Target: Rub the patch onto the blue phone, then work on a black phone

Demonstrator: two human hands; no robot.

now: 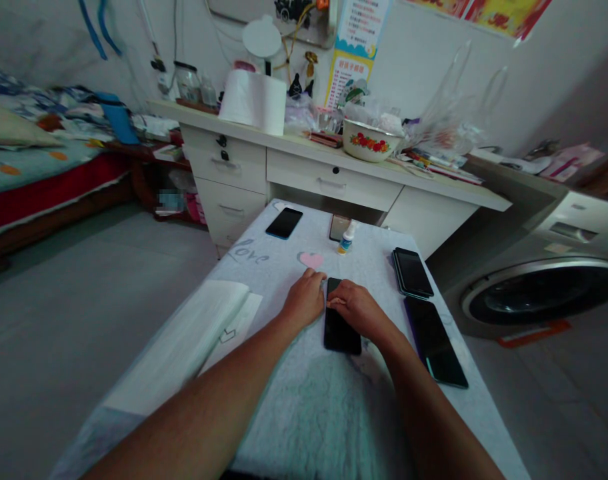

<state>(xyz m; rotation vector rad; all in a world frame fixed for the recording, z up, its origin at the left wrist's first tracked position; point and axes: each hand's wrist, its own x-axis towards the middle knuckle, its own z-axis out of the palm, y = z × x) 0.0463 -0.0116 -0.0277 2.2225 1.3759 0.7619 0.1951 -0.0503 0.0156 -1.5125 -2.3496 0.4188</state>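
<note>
A black smartphone [342,337] lies screen up in the middle of the cloth-covered table [304,387]. My left hand [305,297] rests at the phone's upper left edge with its fingers curled in; whether anything is inside them is hidden. Over the upper part of the screen is my right hand [358,307], its fingers closed and pressed down; a small pale bit shows at the fingertips, too small to name. Beyond the hands stands a small white spray bottle [347,239] with a blue and yellow label, next to another phone [339,227].
A blue-edged phone [285,223] lies at the far left of the table. Stacked phones [413,272] and a large phone or tablet [437,343] line the right edge. White paper [184,347] covers the left side. Behind are a white desk [329,180] and a washing machine [549,267].
</note>
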